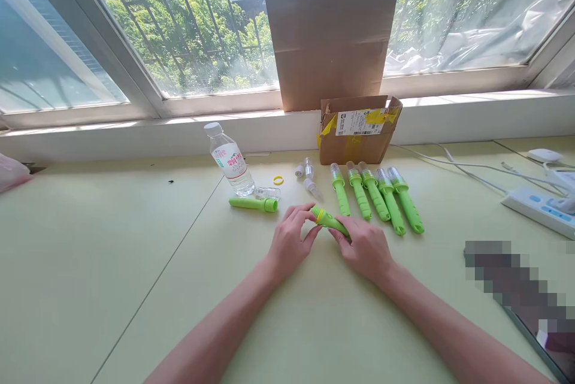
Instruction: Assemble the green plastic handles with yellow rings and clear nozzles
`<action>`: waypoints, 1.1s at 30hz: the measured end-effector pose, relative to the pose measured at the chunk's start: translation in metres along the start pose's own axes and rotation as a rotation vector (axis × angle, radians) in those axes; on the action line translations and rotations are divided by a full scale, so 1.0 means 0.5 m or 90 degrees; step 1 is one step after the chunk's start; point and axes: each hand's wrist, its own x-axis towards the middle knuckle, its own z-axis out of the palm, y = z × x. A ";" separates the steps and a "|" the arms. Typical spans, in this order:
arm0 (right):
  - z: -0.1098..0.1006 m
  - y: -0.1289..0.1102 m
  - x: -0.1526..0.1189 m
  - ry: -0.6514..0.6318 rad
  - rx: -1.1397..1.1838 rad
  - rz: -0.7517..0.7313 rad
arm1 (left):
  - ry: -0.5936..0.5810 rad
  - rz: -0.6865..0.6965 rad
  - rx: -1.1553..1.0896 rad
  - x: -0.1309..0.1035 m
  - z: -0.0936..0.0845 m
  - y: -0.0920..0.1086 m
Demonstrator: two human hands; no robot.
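Observation:
Both hands hold one green tube [331, 222] above the table. My left hand [291, 237] pinches its threaded end, where a yellow ring sits around the tube. Wrapped round the other end are the fingers of my right hand [363, 246]. Another green tube [252, 204] lies to the left, threaded end facing right, beside a clear cap [268, 193]. Behind my left hand are a loose yellow ring [278, 180] and several small clear and white pieces [309, 168]. Several green tubes with clear caps [369, 192] lie in a row beyond my right hand.
A water bottle [230, 159] stands at the back left of centre. An open cardboard box [357, 132] is against the window ledge. On the right are a power strip [539, 207] with white cables and a dark, pixelated flat object [516, 294]. Pink plastic [12, 173] shows at far left.

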 end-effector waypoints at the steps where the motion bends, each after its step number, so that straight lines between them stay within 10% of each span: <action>1: 0.000 0.000 0.000 0.002 0.001 0.001 | 0.000 0.000 0.003 0.000 0.000 0.000; 33: -0.007 0.006 0.007 -0.033 0.052 -0.033 | 0.013 0.013 -0.018 0.000 0.002 0.002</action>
